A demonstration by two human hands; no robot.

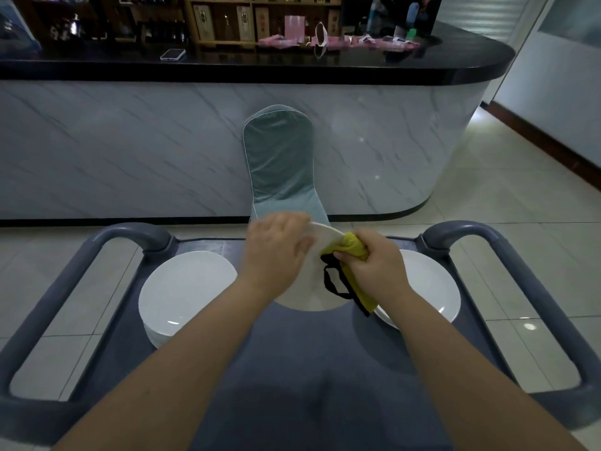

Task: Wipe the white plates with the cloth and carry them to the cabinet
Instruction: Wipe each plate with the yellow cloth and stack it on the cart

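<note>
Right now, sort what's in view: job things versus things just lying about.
Job: held plate, cloth, left hand, right hand, left stack, right plates, cart.
Lying about: chair, phone, pink packets, counter.

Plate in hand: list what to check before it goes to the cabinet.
1. Left hand grips the plate by its rim: ok.
2. Right hand holds the cloth: ok.
3. Cloth off the plate: not ok, it lies against the plate and its black loop hangs across it.
4. Plate wiped clean: cannot tell.
5. Left stack and right stack sit flat on the cart: ok.
6. Way to the cabinet: cannot tell, no cabinet identified in view.
</note>
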